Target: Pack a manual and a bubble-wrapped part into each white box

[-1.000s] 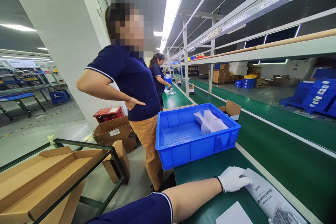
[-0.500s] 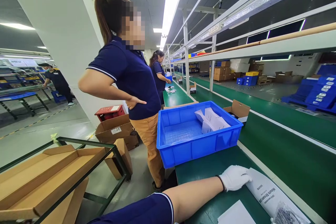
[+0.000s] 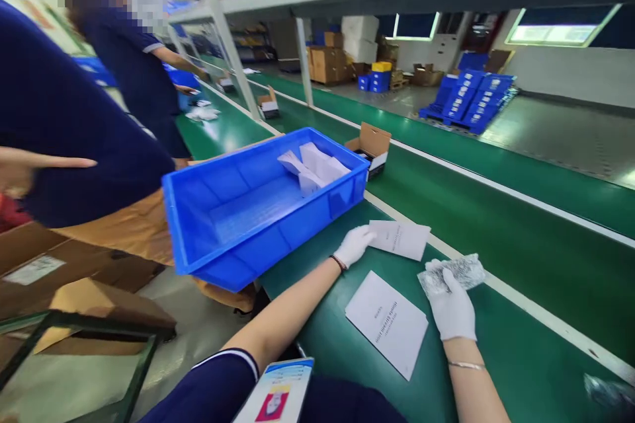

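My left hand [image 3: 355,246], in a white glove, pinches the left end of a white printed booklet [image 3: 401,239] above the green table. My gloved right hand [image 3: 452,304] is wrapped round a clear plastic bag [image 3: 454,273]; what the bag contains is too blurred to make out. Between my forearms a stack of similar booklets [image 3: 387,325] lies on the table, its printed side up. Beyond my left hand stands a blue plastic bin [image 3: 278,231], with several folded white papers [image 3: 317,168] in its far right corner.
An open cardboard box [image 3: 372,149] stands behind the bin, beside the green conveyor belt [image 3: 496,225]. A co-worker [image 3: 74,125] stands close at the left, another farther along the table. Another clear plastic bag [image 3: 608,393] lies at the lower right.
My view has swung right and down. The right hand has come into view with the plastic bag, which lay over the booklet's near end before. My left hand still holds the booklet.
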Motion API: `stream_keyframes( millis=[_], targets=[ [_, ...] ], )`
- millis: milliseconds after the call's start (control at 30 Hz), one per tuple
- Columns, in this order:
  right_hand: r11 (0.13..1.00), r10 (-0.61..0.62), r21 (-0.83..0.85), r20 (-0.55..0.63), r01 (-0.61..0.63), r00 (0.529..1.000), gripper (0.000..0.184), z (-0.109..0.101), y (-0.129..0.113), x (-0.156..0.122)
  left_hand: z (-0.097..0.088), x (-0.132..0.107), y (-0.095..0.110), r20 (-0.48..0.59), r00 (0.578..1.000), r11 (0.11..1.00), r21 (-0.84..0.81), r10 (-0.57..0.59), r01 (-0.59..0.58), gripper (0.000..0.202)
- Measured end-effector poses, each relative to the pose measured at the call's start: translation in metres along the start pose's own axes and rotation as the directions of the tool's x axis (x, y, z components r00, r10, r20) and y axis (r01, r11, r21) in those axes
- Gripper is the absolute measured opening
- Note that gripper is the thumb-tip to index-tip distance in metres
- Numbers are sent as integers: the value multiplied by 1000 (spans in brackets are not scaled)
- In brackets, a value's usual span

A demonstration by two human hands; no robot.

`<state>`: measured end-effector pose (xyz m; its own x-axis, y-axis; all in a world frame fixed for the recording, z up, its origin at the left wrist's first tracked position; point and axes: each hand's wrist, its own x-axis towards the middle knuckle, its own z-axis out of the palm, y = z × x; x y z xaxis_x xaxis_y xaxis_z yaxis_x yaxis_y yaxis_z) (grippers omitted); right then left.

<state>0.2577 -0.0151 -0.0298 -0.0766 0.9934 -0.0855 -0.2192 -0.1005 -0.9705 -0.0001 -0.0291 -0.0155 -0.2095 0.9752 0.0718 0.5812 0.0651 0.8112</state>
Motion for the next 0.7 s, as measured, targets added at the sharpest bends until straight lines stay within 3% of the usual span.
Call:
stream_keyframes(
  millis=[233, 400, 467, 567, 633, 700],
  targets=[
    [968, 86, 245, -100, -60, 991, 38, 3, -8, -8, 2, 1, -6, 49, 999, 999, -35, 6, -4, 30],
    [965, 115, 242, -58, -98, 992, 41, 12, -36, -2, -1, 4, -3, 83, 996, 997, -72, 26, -20, 30],
    [989, 48, 137, 0, -48, 999, 42, 24, -50, 10, -4, 6, -4, 93, 995, 995, -95, 36, -27, 34],
    [967, -101, -213, 183, 140, 978, 47, 55, -76, 41, -9, 8, -6, 116, 991, 987, -155, 62, -43, 41],
    [826, -144, -493, 282, 272, 949, 49, 84, -96, 68, -12, 9, -8, 132, 988, 982, -182, 80, -55, 42],
    [595, -167, -727, 306, 344, 937, 45, 117, -115, 101, -14, 9, -10, 146, 985, 983, -171, 94, -69, 42]
  ],
)
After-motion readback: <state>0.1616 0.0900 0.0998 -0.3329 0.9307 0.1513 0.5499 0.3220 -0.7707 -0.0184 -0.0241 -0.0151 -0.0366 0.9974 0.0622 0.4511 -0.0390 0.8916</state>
